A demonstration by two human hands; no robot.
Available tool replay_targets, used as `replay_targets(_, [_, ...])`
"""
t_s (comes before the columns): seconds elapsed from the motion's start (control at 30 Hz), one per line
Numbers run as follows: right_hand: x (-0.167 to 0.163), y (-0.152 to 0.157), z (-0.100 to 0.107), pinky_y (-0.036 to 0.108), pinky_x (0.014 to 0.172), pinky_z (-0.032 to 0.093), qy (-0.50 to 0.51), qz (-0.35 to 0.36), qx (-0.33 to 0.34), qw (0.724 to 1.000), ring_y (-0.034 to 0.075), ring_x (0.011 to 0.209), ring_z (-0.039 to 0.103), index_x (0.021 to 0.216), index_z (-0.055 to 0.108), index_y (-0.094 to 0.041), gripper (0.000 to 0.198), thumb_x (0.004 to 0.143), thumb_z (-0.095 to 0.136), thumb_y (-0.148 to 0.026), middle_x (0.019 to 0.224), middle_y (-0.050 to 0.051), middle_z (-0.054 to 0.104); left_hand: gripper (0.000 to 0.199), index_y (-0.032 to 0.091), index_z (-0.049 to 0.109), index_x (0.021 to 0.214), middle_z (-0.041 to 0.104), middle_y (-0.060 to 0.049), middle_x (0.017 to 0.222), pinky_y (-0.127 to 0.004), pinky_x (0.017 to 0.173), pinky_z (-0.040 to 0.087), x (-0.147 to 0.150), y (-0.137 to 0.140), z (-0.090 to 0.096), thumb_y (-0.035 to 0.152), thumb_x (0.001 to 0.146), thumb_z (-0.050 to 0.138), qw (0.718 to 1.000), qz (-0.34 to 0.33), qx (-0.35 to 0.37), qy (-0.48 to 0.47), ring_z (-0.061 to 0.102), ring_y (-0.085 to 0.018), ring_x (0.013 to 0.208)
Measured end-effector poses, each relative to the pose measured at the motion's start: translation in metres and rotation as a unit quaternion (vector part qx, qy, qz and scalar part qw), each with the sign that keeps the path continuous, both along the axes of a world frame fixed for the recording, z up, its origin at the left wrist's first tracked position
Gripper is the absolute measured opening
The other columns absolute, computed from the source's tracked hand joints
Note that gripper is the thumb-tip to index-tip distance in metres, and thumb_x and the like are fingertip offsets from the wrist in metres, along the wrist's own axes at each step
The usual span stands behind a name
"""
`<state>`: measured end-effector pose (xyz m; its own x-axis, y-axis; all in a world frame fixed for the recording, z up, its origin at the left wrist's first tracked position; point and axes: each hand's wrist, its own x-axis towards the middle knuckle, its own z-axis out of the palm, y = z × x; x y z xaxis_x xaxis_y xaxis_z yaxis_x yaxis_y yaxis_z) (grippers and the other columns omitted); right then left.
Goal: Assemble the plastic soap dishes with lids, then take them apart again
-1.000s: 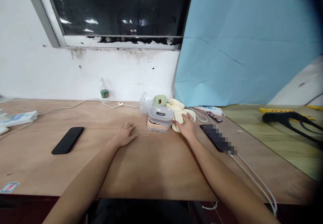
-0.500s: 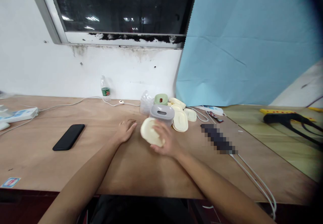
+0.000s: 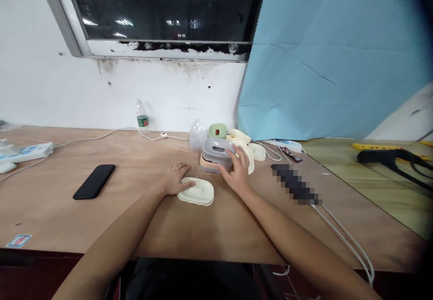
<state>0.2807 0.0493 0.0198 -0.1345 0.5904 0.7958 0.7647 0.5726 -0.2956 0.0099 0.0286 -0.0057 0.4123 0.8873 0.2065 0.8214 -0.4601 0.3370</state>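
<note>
Tabletop (image 3: 203, 232) meets wall (image 3: 169, 90), left hand (image 3: 173, 180) splayed, thumb on lid (image 3: 201, 192), right hand (image 3: 239, 174) at box (image 3: 215, 156), grip unclear

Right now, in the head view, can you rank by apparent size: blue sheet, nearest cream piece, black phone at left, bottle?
1. Blue sheet
2. Cream piece and black phone: too alike to rank
3. Bottle

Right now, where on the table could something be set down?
Bare table lies between the black phone and left hand, and between the front cream lid and the near edge. Crowded around the grey box: right hand, other cream lids, green box.
</note>
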Motion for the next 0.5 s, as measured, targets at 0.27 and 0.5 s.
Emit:
replay_targets(0.27, [0.025,0.035,-0.010,0.054,0.107,0.028,0.047,-0.025,-0.088,0.995,0.030,0.129,0.042,0.124,0.056,-0.024,0.054,0.081,0.057,-0.056,0.132,0.012,0.054,0.062,0.018,0.042,0.137,0.046,-0.013,0.141,-0.046,0.108,0.031,0.006,-0.001,0.002,0.059,0.091,0.034,0.999,0.016,0.013,-0.029,0.039,-0.030,0.131])
replay_targets(0.5, [0.003,-0.014,0.006,0.045,0.098,0.046,0.027,0.072,-0.030,0.997,0.029,0.115,0.057,0.112,0.066,-0.025,0.047,0.073,0.068,-0.053,0.125,0.010,0.060,0.079,0.019,0.012,0.149,0.030,-0.013,0.151,-0.047,0.110,0.026,-0.004,-0.015,0.022,0.061,0.087,0.036,0.979,0.040,0.119,-0.158,0.031,-0.032,0.136])
